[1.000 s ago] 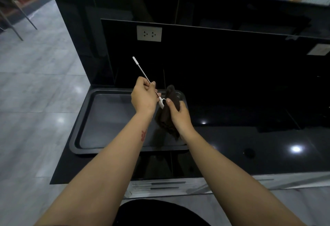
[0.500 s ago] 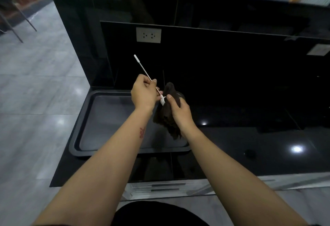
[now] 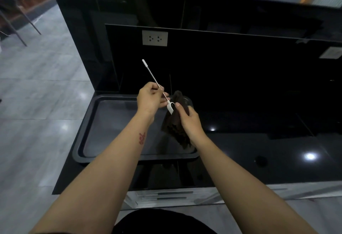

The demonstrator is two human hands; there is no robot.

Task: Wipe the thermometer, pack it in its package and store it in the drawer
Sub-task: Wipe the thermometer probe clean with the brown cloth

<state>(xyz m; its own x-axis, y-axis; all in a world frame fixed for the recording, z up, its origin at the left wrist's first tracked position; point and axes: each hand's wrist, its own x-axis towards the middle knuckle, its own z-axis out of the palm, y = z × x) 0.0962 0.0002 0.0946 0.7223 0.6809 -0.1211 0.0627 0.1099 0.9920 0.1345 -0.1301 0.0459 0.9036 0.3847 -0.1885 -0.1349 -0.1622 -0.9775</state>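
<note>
Currently the left hand [image 3: 150, 99] pinches the thin metal stem of the probe thermometer [image 3: 157, 85] between thumb and curled fingers, just above the white head. The stem slants up and away to the left, its white-capped tip raised well above the sink basin [image 3: 111, 122]. The white head of the thermometer, with its dark round window, points down and to the right and rests against the dark brown cloth [image 3: 175, 122]. The right hand [image 3: 188, 120] grips that cloth bunched in its curled fingers, with the thumb tip set just beside the thermometer head; the loose end of the cloth hangs below the hand over the basin. Both hands are held above the right part of the basin, clear of the black bench [image 3: 259, 141]. Compared with the frame one second ago, the grip points are the same: left hand on the stem, right hand on the cloth. The stem holds nearly the same slant. The thermometer head shows more of its white body and window than half a second ago, when the cloth and thumb covered most of it. A white double wall socket [image 3: 155, 38] is mounted on the black panel behind the basin.
</note>
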